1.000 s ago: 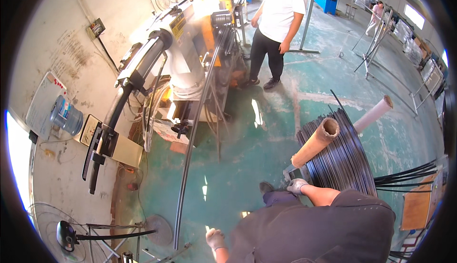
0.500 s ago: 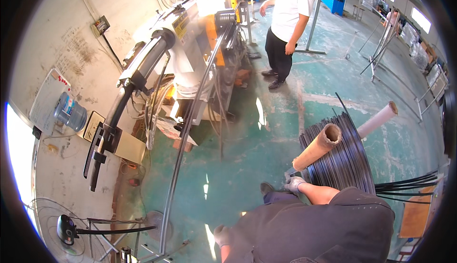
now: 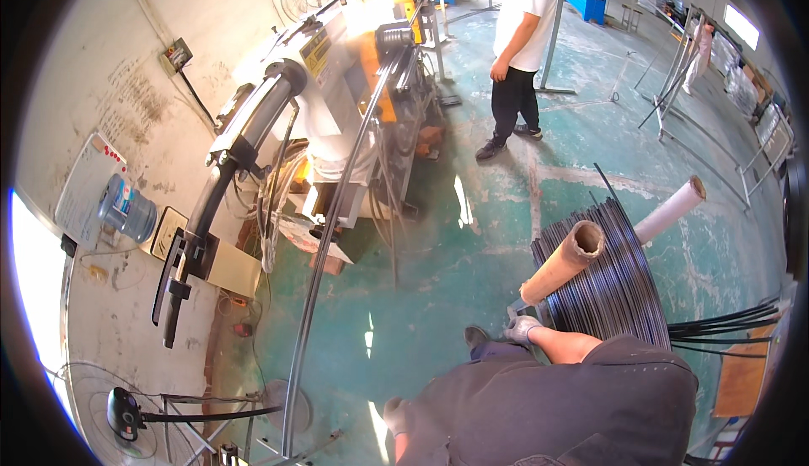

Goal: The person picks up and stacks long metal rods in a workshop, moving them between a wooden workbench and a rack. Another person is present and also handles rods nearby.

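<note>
My right hand [image 3: 522, 329], in a pale glove, is closed at the lower end of a brown cardboard tube [image 3: 563, 262], by a small blue-grey metal piece [image 3: 517, 306]. What its fingers grip is hard to make out. Just beyond it stands a large coil of dark rod or tubing [image 3: 602, 272], with the tube leaning across its face. My left hand [image 3: 396, 416], also gloved, hangs low by my left side, away from the coil; its fingers are too small to read. Long thin metal bars [image 3: 327, 251] slant across the floor to its left.
A machine with a white body [image 3: 324, 129] stands at the left wall. A person in a white shirt [image 3: 522, 36] stands ahead. A pale tube [image 3: 670, 211] sticks out behind the coil. Black rods [image 3: 725, 327] extend right. A fan [image 3: 126, 415] is at lower left.
The person in the white shirt has stepped and turned, now with one arm raised toward the head. My right hand stays by the cardboard tube; my left hand has barely moved.
</note>
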`<action>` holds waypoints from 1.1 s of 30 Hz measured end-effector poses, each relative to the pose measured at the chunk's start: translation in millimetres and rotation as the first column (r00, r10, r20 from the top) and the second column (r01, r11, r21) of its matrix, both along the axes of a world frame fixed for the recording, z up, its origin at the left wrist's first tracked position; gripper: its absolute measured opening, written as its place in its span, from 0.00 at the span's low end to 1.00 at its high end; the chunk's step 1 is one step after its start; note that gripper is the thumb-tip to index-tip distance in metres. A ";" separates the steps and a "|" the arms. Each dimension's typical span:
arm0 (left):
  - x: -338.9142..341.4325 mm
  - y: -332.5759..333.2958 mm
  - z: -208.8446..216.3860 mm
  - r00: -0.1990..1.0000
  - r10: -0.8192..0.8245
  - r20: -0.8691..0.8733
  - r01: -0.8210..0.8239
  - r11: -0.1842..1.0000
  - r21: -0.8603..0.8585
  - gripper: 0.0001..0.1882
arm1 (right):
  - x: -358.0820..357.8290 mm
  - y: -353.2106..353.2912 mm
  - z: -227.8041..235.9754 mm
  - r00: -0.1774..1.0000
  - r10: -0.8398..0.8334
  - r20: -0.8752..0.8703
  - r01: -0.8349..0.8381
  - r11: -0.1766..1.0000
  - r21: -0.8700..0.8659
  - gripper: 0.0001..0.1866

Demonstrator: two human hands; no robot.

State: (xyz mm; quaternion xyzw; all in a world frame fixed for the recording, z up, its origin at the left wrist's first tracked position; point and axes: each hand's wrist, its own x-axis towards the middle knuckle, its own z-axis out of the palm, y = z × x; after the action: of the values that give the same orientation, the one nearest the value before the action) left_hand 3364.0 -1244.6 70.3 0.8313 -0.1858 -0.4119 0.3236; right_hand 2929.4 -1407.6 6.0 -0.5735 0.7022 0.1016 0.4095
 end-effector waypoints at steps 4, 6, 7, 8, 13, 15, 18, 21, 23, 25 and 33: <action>-1.0 -5.1 3.3 1.000 -0.003 -0.015 0.004 1.000 0.009 0.20 | -4.2 1.0 -5.3 1.000 0.023 -0.008 -0.023 1.000 -0.020 0.26; -2.1 -8.7 10.9 1.000 -0.030 -0.001 0.030 1.000 0.007 0.19 | -6.6 2.2 -8.4 0.999 0.034 -0.009 -0.034 0.999 -0.022 0.26; -2.2 -12.1 18.6 0.998 -0.055 0.015 0.055 0.998 0.002 0.19 | -7.1 1.4 -8.5 0.999 0.031 -0.010 -0.031 0.999 -0.021 0.26; -1.6 -14.2 22.6 0.996 -0.081 0.031 0.081 0.997 -0.003 0.19 | -7.5 0.7 -8.5 1.000 0.028 -0.011 -0.028 0.999 -0.020 0.26; 9.3 -15.0 -3.6 0.997 -0.071 0.000 0.071 0.997 -0.032 0.19 | -4.0 -3.7 -2.8 1.000 -0.017 -0.024 0.017 1.000 0.024 0.25; 9.1 -17.1 -7.6 0.998 -0.065 -0.012 0.065 0.997 -0.043 0.19 | -3.9 -3.4 -0.7 0.999 -0.027 -0.018 0.027 1.000 0.009 0.25; 10.6 -18.1 -20.2 0.998 -0.057 -0.022 0.055 0.997 -0.054 0.19 | -4.6 0.5 -1.9 1.000 -0.019 -0.007 0.019 0.999 -0.039 0.25; 12.1 -21.1 -25.3 0.997 -0.064 -0.041 0.061 0.996 -0.066 0.19 | -5.8 3.6 -5.3 1.000 -0.029 0.000 0.029 0.998 -0.049 0.26; 15.9 -20.7 -31.6 0.996 -0.079 -0.051 0.074 0.993 -0.089 0.20 | -5.8 6.2 -7.5 0.998 -0.068 0.017 0.069 0.997 -0.046 0.27; 17.4 -21.7 -34.6 0.994 -0.089 -0.056 0.084 0.992 -0.091 0.20 | -9.3 6.7 -9.9 1.000 -0.009 0.022 0.010 1.000 -0.026 0.29; 8.2 -31.1 -9.9 0.993 -0.115 -0.015 0.115 0.993 -0.024 0.21 | -11.3 12.1 -17.2 0.999 -0.049 0.016 0.049 0.999 -0.015 0.31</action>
State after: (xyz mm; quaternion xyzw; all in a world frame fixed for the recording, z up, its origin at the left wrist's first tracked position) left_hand 3372.3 -1275.7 60.4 0.8122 -0.2353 -0.4343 0.3104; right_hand 2918.1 -1395.5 -11.2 -0.5600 0.7136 0.0816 0.4130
